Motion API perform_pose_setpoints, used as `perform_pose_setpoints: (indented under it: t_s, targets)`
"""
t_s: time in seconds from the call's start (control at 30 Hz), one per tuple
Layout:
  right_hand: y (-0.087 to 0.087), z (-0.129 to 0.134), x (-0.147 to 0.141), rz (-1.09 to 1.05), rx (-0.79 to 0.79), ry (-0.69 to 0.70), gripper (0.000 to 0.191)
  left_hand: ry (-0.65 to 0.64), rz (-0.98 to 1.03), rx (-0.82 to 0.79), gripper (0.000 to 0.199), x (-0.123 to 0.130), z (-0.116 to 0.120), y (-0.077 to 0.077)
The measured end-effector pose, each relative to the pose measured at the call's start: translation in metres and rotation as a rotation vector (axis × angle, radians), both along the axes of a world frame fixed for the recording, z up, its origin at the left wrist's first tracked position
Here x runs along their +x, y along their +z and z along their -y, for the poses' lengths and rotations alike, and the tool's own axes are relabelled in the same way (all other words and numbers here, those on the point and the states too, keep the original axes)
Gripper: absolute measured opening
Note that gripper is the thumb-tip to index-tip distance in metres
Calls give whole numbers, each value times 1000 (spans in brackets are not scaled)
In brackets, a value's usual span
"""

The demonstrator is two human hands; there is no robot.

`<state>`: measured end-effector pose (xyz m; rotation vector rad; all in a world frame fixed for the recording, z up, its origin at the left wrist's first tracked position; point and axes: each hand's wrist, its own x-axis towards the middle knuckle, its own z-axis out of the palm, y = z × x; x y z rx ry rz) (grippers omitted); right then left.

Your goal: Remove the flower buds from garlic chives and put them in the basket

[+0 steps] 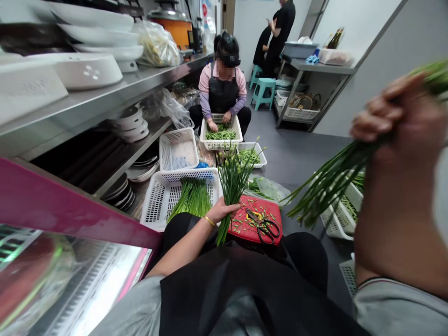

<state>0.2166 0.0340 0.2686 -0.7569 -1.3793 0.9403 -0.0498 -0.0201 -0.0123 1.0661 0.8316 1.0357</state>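
My left hand [224,210] is closed round an upright bunch of garlic chive stems [234,179] with small buds at the top. Raised at the right, my right hand [402,112] grips another bunch of green stems [329,186], which slants down to the left; it is somewhat blurred. Between my knees lies a red board [241,224], strewn with cut green bits. Black-handled scissors [268,229] rest on it. Beyond my left forearm, a white basket [154,198] holds more long green stems [192,198].
Opposite me a person [224,84] has both hands in a basket of cut greens [220,134]. An empty-looking white basket [178,149] stands left of it. Steel shelves [147,77] with dishes run along the left. More white baskets [338,221] stand on the floor at right.
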Motion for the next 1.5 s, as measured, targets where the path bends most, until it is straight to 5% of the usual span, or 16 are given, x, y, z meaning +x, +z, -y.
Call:
perform_pose_setpoints:
  t_s: [0.1,0.2,0.33,0.43,0.6,0.7,0.77,0.9,1.0,1.1,1.23,1.33,1.4,1.5]
  targets:
    - [-41,1,-31,-200,-260,133,46,-7,-27,38,46,1,2,10]
    - [-81,-2,-62,-186,-411,145,53,-20,-45,69,46,4,4,18]
    - [-108,-10,-90,-159,-464,153,50,-75,-59,86,47,8,7,24]
    - [-101,-18,-84,-162,-305,38,44,-70,-68,89,48,4,8,22]
    - [-44,-22,-22,-288,74,-197,33,-43,-99,73,51,-9,7,8]
    - [-23,-18,-3,-266,85,-174,40,-44,-106,90,49,-11,6,3]
    - [-28,-14,-14,-197,-28,-104,44,-42,-97,98,46,-8,5,2]
    - [-71,-15,-67,-16,-383,82,51,-83,-114,98,44,-2,5,5]
    - [-92,-21,-90,34,-438,125,45,-105,-146,118,44,-2,7,7]
    - [-83,-23,-82,-43,-234,34,41,-82,-144,106,47,-7,7,8]
    - [-37,-16,-40,-218,33,-55,46,-57,-156,77,48,-16,5,4]
    - [-9,-7,-14,-195,87,-29,53,-16,-180,89,48,-19,2,-1]
    - [-6,-3,-14,-124,54,21,50,9,-217,117,46,-18,0,-3]
    - [-32,-5,-47,16,-122,73,51,32,-282,224,41,-13,-1,-5]
